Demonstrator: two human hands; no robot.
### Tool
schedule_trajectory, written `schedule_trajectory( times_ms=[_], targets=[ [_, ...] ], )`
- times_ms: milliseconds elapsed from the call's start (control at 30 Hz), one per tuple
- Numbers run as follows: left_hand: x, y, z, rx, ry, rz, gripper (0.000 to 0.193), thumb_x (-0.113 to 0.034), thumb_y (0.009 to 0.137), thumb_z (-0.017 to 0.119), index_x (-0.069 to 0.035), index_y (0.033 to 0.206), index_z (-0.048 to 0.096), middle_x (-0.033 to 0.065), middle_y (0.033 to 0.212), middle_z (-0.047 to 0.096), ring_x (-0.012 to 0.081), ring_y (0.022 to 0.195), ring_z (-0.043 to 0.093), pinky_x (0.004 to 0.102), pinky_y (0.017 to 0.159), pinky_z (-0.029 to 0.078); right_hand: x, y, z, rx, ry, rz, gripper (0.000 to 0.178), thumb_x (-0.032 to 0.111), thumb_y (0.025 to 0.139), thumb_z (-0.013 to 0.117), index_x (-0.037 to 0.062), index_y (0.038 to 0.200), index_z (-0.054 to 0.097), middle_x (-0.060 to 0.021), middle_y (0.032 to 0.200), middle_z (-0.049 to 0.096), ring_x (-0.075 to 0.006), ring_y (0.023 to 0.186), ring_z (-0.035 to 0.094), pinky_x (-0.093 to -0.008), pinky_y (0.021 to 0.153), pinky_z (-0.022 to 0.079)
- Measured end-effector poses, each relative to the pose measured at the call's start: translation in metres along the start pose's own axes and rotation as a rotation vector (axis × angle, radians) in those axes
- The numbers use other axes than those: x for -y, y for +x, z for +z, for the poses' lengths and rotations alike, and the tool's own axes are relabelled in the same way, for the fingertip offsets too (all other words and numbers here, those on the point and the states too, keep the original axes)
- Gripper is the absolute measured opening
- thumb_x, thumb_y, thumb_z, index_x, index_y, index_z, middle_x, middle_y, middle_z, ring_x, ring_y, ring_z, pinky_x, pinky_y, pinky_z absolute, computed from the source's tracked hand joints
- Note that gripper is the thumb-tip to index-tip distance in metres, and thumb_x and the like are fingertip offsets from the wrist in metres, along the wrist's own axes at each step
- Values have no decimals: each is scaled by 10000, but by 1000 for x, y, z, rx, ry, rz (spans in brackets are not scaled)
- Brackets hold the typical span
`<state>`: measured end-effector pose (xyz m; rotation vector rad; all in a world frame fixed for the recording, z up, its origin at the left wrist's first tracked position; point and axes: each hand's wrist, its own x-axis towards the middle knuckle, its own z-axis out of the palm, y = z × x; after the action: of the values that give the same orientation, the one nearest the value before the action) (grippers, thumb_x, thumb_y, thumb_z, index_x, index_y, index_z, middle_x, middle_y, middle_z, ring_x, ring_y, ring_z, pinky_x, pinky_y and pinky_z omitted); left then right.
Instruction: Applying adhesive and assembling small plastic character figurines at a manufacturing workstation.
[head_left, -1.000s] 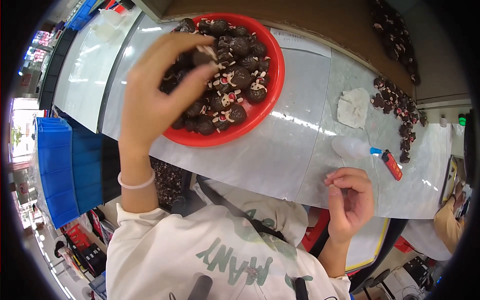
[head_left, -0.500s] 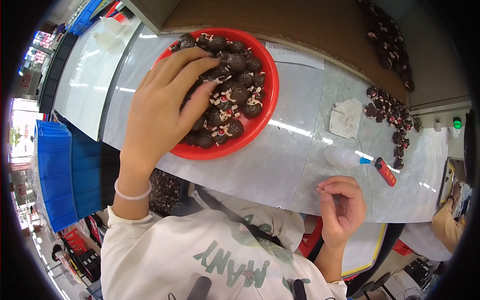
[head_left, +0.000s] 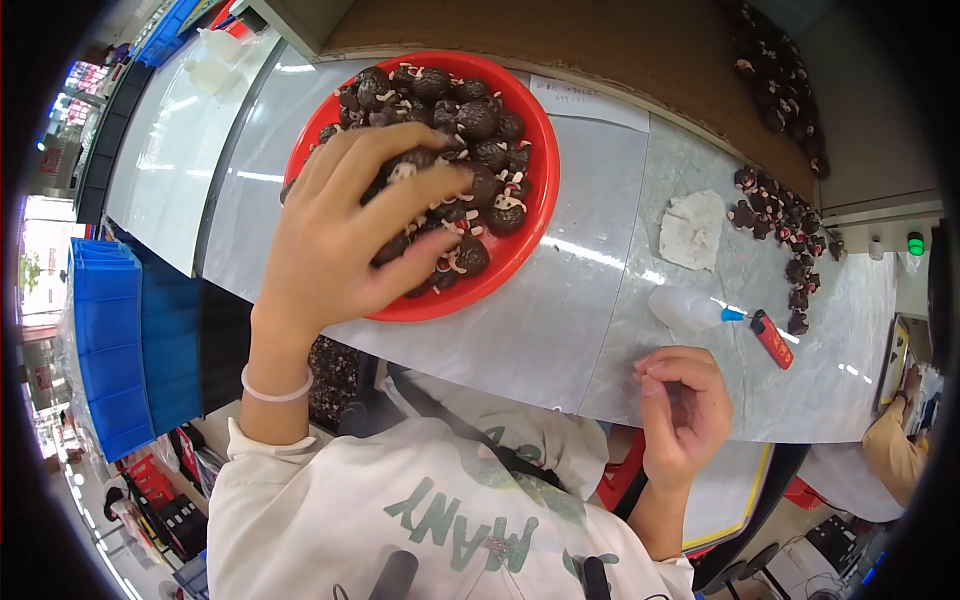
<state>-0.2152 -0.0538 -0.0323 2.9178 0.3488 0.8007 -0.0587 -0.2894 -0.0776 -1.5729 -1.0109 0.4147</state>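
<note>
A round red tray holds a heap of small dark brown figures with pale and red bits on them. My left hand reaches over the heap, its fingers spread and bent down among the pieces; what lies beneath the palm is hidden. Close to the table's front edge is my right hand, thumb and forefinger pinched together. Anything between those fingertips is too small to name. Beyond it lie a clear squeeze bottle with a blue tip and a red lighter-shaped thing.
A crumpled white pad lies on the grey table, left of a row of dark figures. Handwritten paper sits behind the tray, under a shelf edge. Blue bins stand at left. A co-worker's sleeve shows at far right.
My left hand has shifted a little right and nearer to me over the heap, uncovering figures at the tray's far left. My right hand keeps its pinch in nearly the same place.
</note>
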Motion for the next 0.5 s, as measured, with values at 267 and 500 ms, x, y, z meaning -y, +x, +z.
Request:
schedule_trajectory(
  times_ms=[267,500],
  targets=[
    [-9,-1,11,-114,233,-245,242,-144,703,603,-57,928,594,117,1046,540,303,924,528,362,805,421,-1,-3,-1,0,6,5,171,-140,706,478,-30,833,507,-137,851,526,-167,720,529,-246,659,441],
    [-11,-12,-4,52,-61,63,206,-54,644,627,-75,849,630,122,958,563,296,847,562,393,764,440,-2,-3,-1,1,-1,-6,166,-141,706,482,-31,827,512,-138,846,530,-165,717,529,-243,651,440]
  ],
)
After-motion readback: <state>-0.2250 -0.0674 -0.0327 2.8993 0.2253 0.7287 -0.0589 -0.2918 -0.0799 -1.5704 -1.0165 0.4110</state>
